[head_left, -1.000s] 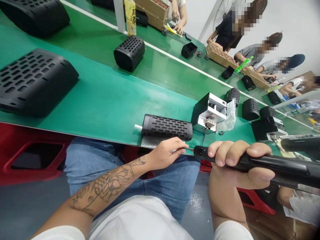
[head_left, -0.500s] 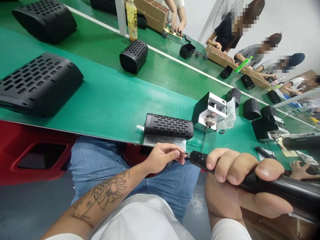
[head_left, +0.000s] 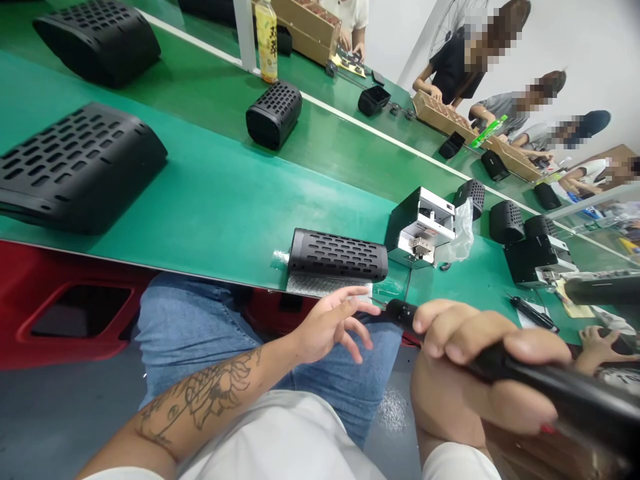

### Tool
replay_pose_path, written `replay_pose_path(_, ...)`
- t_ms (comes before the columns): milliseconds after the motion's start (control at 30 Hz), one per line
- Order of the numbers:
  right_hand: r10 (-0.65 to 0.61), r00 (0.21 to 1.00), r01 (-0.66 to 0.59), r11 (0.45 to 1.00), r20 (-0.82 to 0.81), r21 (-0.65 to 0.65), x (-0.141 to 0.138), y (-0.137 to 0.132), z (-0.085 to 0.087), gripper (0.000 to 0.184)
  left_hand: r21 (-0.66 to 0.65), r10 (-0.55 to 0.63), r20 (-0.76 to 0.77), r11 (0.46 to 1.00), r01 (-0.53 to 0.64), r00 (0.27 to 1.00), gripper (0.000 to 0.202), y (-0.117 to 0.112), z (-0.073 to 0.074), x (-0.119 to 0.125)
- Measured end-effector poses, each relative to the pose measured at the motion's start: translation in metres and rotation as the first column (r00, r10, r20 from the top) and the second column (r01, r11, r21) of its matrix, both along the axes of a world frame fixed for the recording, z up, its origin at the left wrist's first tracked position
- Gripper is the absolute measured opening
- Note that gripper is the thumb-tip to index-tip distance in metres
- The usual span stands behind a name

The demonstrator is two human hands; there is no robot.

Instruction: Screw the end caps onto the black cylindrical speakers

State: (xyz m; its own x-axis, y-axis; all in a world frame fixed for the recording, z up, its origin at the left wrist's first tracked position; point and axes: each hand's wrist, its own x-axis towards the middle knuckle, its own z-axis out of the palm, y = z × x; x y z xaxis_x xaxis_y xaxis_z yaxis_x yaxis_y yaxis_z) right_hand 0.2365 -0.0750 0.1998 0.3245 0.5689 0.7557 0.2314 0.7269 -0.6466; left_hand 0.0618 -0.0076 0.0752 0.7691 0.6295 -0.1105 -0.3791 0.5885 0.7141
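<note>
My right hand (head_left: pixel 475 357) is wrapped round a black electric screwdriver (head_left: pixel 545 383) whose tip (head_left: pixel 397 309) points left, just off the table's near edge. My left hand (head_left: pixel 335 321) hovers beside that tip with its fingers spread and nothing in them. Just beyond both hands, a black perforated speaker shell (head_left: pixel 337 255) lies on its side on a grey pad at the near edge of the green table (head_left: pixel 220 200). A small white and black screw feeder box (head_left: pixel 419 227) stands right of the shell.
Larger black perforated shells (head_left: pixel 75 167) lie at the left, and smaller ones (head_left: pixel 274 115) sit further back and to the right. A bottle (head_left: pixel 267 40) stands by a post. Other people work along the far side. A red crate (head_left: pixel 75 313) is under the table.
My left hand has let go its pinch at the screwdriver tip and opened its fingers. The screwdriver has shifted slightly.
</note>
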Motion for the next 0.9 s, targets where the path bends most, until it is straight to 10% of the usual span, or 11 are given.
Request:
replay_pose_path(67, 0.004, 1.000, -0.005, 0.999, 0.013, 0.042, 0.018, 0.028, -0.002, 0.024, 0.456, 0.348, -0.123, 0.852, -0.259, 0.929, 0.051, 0.016, -0.008, -0.015)
replay_pose_path(167, 0.005, 0.998, -0.004, 1.000, -0.061, 0.023, 0.039, 0.064, -0.010, 0.027, 0.961, 0.717, 0.060, 0.146, -0.233, 0.695, 0.042, 0.061, -0.017, -0.050)
replay_pose_path(233, -0.003, 0.994, -0.002, 0.999, -0.110, -0.042, 0.046, 0.077, -0.017, 0.031, 0.998, 0.751, 0.063, -0.064, -0.023, 0.657, 0.061, 0.095, -0.020, -0.073)
replay_pose_path(500, 0.063, 0.986, -0.087, 0.984, -0.152, -0.157, 0.042, 0.087, -0.030, 0.035, 0.964, 0.575, -0.263, 0.186, 0.189, 0.775, 0.097, 0.147, -0.043, -0.104)
replay_pose_path(900, 0.289, 0.954, -0.300, 0.899, -0.082, -0.319, 0.044, 0.102, -0.023, 0.048, 0.977, 0.550, -0.210, 0.147, 0.154, 0.808, 0.099, 0.155, -0.050, -0.103)
